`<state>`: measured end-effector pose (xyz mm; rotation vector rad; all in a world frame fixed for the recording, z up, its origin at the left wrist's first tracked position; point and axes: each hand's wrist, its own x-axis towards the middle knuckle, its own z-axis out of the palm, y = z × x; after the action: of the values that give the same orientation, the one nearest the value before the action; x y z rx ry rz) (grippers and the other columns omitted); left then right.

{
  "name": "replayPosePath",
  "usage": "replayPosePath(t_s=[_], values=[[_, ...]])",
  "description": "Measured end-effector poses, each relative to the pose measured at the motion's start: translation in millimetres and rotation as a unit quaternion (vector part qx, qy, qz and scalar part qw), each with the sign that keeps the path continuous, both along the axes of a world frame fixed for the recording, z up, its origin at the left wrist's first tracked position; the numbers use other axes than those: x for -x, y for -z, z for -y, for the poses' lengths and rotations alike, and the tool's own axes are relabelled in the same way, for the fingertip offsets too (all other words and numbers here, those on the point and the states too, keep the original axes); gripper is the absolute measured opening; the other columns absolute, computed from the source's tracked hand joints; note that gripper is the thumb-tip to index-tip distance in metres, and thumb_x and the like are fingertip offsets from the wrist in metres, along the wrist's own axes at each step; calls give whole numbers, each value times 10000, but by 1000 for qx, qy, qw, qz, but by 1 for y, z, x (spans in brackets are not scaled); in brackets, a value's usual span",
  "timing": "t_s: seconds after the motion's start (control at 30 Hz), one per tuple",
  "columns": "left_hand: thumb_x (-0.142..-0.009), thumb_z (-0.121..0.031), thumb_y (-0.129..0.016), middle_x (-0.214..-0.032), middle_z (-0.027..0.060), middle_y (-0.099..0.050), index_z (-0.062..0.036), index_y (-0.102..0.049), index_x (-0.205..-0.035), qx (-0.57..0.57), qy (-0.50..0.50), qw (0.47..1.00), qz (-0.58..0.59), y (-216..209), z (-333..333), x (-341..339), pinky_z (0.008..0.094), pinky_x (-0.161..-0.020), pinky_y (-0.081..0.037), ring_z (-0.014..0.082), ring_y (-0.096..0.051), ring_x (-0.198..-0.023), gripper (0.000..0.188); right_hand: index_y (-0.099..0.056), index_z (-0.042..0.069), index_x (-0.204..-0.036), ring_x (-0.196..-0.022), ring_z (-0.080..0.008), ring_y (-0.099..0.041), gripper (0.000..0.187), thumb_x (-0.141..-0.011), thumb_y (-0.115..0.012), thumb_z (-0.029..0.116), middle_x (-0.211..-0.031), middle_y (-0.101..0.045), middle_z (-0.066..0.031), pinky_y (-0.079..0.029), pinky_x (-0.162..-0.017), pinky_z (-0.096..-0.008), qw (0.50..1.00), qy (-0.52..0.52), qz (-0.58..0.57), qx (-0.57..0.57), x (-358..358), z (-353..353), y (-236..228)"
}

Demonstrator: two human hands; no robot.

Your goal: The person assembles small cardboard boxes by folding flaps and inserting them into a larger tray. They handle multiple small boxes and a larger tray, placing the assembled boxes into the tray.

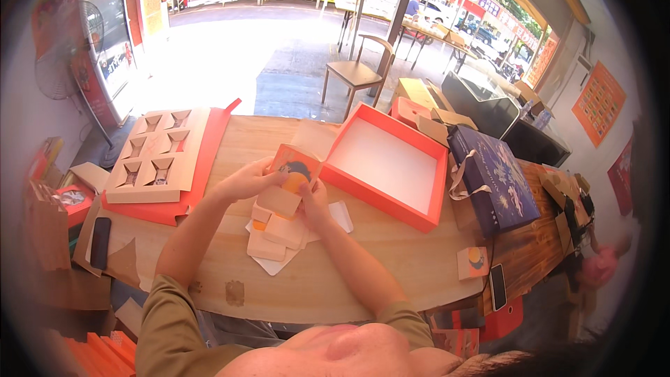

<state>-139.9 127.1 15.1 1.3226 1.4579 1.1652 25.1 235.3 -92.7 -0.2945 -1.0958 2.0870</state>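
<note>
Both hands hold a small orange cardboard box [296,164] with a dark round print, raised over the middle of the table. My left hand [252,180] grips its left side, thumb across the front. My right hand [314,202] closes on its lower right edge. Below them lies a loose pile of flat, folded beige cartons [279,232] on white sheets, partly covered by my hands. Right of my hands stands a shallow red box [392,160] with a white inside. To the left, a beige insert [155,160] with several square openings rests on a red sheet.
A dark blue gift bag [492,178] with ribbon handles lies at the right. Near the right edge are a small printed box [472,263] and a phone [497,286]. A dark oblong object [100,243] lies at the left. A wooden chair [356,73] stands beyond the table.
</note>
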Motion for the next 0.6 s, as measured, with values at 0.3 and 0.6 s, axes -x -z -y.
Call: replayPosePath(t_s=[0.3, 0.6], values=[[-1090, -283, -612, -1186, 7, -692, -42, -625, -1352, -33, 18, 999, 2, -4, -1, -3, 293, -913, -537, 81, -624, -1053, 356, -653, 23, -1067, -678, -93, -644, 344, -993, -770, 338, -871, -682, -37, -525, -561, -262, 995, 1, 39, -90, -4, -7, 11], [-1012, -222, -688, -1445, 144, -584, -57, -632, -1347, -232, -114, 944, -207, -5, 1, -6, 364, -964, -547, 224, -659, -1181, 378, -703, -6, -1109, -779, -105, -666, 317, -956, -792, 257, -932, -721, -39, -559, -680, -283, 992, 33, 68, -101, -10, 16, -28]])
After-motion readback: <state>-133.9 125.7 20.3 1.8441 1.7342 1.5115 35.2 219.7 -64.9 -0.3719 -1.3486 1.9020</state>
